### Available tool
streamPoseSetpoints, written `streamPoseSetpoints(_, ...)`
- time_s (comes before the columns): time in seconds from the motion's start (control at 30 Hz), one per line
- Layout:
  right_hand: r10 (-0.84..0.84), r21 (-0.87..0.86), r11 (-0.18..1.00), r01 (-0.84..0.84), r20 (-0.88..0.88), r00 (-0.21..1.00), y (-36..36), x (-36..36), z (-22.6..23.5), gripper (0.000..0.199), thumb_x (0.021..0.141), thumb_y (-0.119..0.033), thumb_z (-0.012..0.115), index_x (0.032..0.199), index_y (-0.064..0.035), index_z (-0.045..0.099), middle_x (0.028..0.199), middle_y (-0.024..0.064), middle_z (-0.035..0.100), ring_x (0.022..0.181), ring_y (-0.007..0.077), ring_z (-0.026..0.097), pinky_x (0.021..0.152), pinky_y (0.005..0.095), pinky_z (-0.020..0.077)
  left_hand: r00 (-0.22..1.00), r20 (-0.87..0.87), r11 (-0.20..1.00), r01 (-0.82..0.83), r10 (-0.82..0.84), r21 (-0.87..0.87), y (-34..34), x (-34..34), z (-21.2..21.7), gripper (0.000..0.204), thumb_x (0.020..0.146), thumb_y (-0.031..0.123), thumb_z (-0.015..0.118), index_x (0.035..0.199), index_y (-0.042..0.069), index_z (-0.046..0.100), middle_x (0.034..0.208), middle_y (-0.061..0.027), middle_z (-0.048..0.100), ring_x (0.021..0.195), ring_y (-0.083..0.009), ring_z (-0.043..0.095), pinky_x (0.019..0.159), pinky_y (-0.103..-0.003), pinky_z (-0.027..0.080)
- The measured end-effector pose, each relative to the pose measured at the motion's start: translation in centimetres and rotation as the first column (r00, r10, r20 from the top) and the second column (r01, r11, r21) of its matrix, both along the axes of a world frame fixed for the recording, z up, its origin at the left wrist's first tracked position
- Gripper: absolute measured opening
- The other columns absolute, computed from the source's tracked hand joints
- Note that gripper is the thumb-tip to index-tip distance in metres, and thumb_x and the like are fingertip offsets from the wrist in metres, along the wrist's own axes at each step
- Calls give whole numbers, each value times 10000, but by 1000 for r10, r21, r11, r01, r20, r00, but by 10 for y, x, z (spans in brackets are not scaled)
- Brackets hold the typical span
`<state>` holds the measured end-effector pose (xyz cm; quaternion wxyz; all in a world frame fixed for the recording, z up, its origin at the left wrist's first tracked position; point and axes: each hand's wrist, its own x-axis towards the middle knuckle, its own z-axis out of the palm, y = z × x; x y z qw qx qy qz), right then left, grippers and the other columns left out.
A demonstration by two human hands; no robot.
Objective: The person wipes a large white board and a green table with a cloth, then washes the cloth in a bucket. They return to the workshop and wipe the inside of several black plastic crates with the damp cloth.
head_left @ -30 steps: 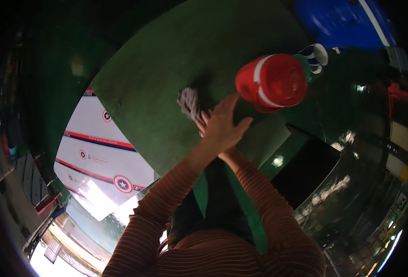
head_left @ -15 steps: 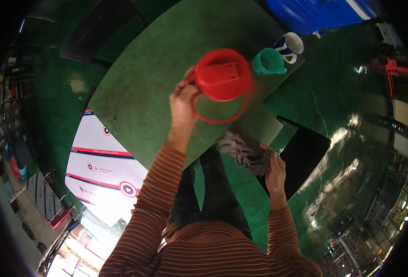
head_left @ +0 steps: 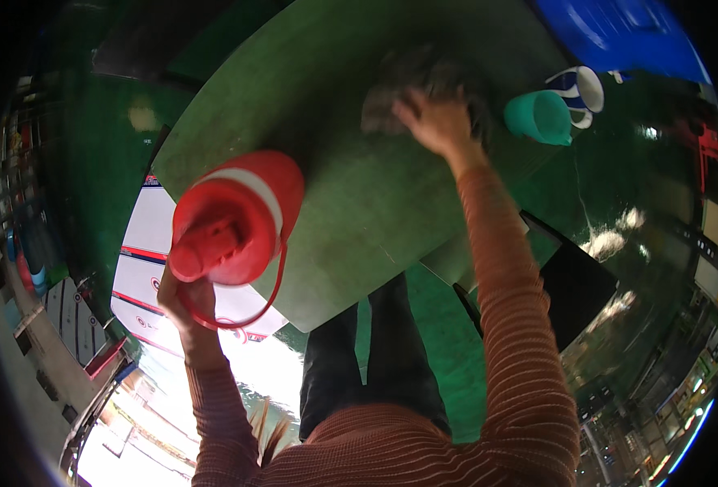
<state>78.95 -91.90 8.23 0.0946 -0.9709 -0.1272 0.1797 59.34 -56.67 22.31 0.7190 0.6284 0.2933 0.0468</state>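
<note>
1. While the left hand (head_left: 179,307) has its grip closed on the red jug (head_left: 241,199) at the near left, I cannot tell whether the jug touches the surface (head_left: 359,223).
2. The right hand (head_left: 442,123) lies over the dark grey cloth (head_left: 382,109), farther off; blur hides whether its grip is closed.
3. Far right, the green cup (head_left: 531,115) stands just beside the blue-and-white mug (head_left: 565,82).

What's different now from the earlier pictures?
The left hand has taken the red jug and carried it leftward. The right hand has lifted the grey cloth and moved it forward over the table. The green cup and blue-and-white cup still stand together.
</note>
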Motion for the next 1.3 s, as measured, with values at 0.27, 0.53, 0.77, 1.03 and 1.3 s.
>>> streamPoseSetpoints(0.27,95,-22,995,-100,574,814,36,58,-48,416,918,-310,333,1300,-160,403,1405,13,319,1294,210,285,1060,516,122,995,-92,861,20,31,507,15,-52,20,316,795,63,571,1073,-80,532,1061,-165,567,933,-213,563,811,-335,475)
streamPoseSetpoints(0.53,378,480,744,-466,273,884,115,-254,1,229,798,-245,539,961,-105,615,1156,6,532,1133,225,447,1040,474,236,983,-118,938,-95,141,334,24,-52,50,428,888,211,388,1204,-77,411,1227,-217,448,1142,-304,455,973,-443,387)
streamPoseSetpoints(0.77,108,-209,976,-65,199,974,-46,-170,-15,404,874,-320,424,1138,-30,521,1280,143,441,1230,344,344,1052,505,196,962,-15,905,-262,273,-336,36,-57,63,404,880,185,399,1178,-85,442,1212,-216,465,1148,-282,452,967,-431,396)
streamPoseSetpoints(1.03,-5,1,1000,5,197,980,69,-222,20,448,823,-269,471,1171,11,504,1320,138,392,1314,292,224,1051,530,155,987,60,930,-122,151,-348,36,-59,39,323,793,76,449,1053,-103,519,1122,-178,535,1086,-246,485,981,-392,355)
streamPoseSetpoints(1.3,155,59,985,-163,117,981,21,-200,8,400,857,-366,471,1185,-143,522,1032,14,576,1025,212,505,1020,417,297,991,60,919,132,-118,-371,-19,-20,44,385,821,118,380,1114,-103,493,1165,-186,508,1093,-260,482,974,-370,347)
